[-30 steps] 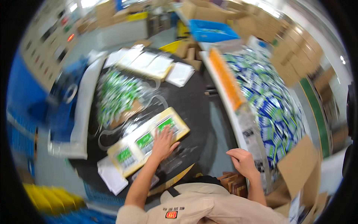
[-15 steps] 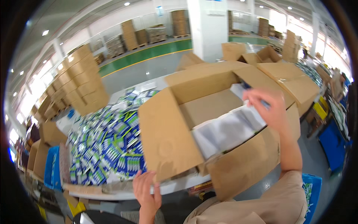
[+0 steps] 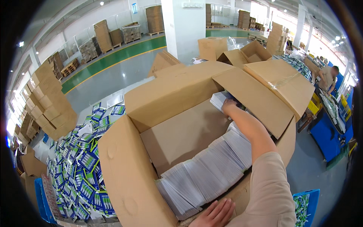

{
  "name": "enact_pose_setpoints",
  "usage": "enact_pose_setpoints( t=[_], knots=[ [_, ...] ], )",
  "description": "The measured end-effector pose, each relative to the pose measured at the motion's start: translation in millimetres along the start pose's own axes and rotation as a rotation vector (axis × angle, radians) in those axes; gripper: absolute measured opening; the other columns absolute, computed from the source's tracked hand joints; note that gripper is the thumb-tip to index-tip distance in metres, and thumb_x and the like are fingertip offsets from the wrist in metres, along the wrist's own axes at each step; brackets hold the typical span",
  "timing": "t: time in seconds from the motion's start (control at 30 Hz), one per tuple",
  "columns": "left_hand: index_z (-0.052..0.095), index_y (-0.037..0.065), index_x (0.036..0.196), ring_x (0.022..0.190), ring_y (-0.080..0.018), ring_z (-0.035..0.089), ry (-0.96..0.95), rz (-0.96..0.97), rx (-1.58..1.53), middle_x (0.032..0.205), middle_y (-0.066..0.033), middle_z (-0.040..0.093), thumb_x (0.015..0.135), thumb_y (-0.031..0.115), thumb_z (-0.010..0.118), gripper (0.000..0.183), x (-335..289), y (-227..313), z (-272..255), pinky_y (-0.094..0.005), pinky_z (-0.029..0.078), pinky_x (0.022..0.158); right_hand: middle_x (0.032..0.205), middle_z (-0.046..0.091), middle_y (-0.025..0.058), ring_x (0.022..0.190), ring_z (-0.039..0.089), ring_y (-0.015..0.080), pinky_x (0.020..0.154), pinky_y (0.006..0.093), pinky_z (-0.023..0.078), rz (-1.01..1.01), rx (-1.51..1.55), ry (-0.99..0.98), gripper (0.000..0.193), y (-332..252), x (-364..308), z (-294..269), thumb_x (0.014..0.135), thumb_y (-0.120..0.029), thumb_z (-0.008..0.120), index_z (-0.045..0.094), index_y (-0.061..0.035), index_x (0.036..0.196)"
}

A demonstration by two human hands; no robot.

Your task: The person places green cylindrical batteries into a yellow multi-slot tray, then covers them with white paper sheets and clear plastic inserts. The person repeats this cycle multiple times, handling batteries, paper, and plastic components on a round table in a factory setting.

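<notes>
A large open cardboard box (image 3: pixel 113 162) stands before me. Along its near side runs a long row of thin white-backed cards (image 3: pixel 204 166) standing on edge, packed tight. My right hand (image 3: pixel 229 107) reaches into the far right corner and grips a small stack of white cards (image 3: pixel 218 100); its fingertips are partly hidden. My left hand (image 3: pixel 217 213) lies with its fingers stretched out on the near edge of the box, holding nothing. Left of the box, blue and green blister packs (image 3: pixel 81 174) are heaped loosely on the table.
Another cardboard box (image 3: pixel 281 85) adjoins the far right side. A blue bin (image 3: pixel 308 206) with green packs stands low at the right. A co-worker (image 3: pixel 328 79) bends over a bench at the far right. Stacked cartons (image 3: pixel 49 102) rise at the left.
My view has shifted over the box. My right hand has gone from above the row into the far right corner. My left hand has moved from the left flap to the near edge.
</notes>
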State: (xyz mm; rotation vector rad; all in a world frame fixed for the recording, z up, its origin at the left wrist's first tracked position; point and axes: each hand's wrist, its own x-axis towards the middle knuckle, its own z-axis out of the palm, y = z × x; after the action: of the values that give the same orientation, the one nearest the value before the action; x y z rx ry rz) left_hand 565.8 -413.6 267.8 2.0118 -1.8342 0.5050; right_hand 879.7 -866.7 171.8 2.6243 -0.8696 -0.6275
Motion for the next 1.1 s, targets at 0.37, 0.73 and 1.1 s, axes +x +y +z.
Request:
enact_pose_setpoints(
  t=[0.37,0.73,1.1],
  knots=[
    [0.067,0.001,0.122,0.128,-0.0331,0.057,0.050,-0.057,0.096,0.135,-0.0144,0.061,0.093,0.018,0.056,0.035,-0.5,2.7,0.3,-0.0422,0.050,0.105,0.140,0.052,0.0232,0.136,0.046,0.0378,0.110,0.0461,0.043,-0.221,0.078,0.496,0.084,32.5,-24.7,-18.6,0.078,-0.038,0.083,0.046,0.0061,0.140],
    [0.069,0.003,0.121,0.121,-0.0310,0.060,0.073,-0.087,0.120,0.133,-0.0116,0.061,0.092,0.018,0.059,0.034,-0.9,6.5,2.9,-0.0405,0.052,0.101,0.135,0.056,0.0263,0.127,0.054,0.0396,0.107,0.0464,0.047,-0.350,0.066,0.423,0.087,50.6,-28.7,-5.7,0.076,-0.043,0.086,0.048,0.0088,0.135],
    [0.069,0.004,0.120,0.119,-0.0308,0.060,0.037,-0.116,0.142,0.134,-0.0107,0.061,0.092,0.017,0.059,0.033,0.7,6.1,-4.6,-0.0383,0.053,0.098,0.141,0.057,0.0258,0.124,0.064,0.0352,0.101,0.0432,0.054,-0.272,-0.070,0.090,0.118,23.4,18.8,-6.3,0.062,-0.044,0.094,0.036,0.0138,0.147]
  ],
)
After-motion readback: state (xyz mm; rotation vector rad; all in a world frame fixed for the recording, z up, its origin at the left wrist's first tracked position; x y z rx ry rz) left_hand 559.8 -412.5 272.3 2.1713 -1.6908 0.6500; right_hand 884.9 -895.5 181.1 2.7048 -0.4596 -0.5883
